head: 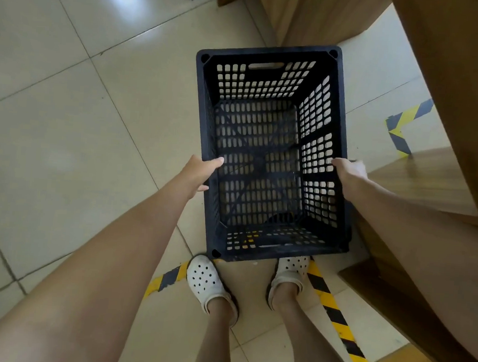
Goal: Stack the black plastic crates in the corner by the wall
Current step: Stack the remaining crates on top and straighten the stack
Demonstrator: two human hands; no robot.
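One black crate (268, 154) sits in the middle of the frame. Two hands hold its long rims: the left hand (200, 174) and the right hand (348, 171). Two white clogs (205, 281) show at the bottom. Three strips of yellow-and-black tape (333, 309) mark the floor.

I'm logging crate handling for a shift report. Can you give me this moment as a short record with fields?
item: black plastic crate, open top up, nothing inside
left hand: grips the crate's left rim
right hand: grips the crate's right rim
crate position: in front of the person, above the white clogs
floor: pale tiles with yellow-black striped tape
nearby: wooden furniture to the right
other crates: none in view
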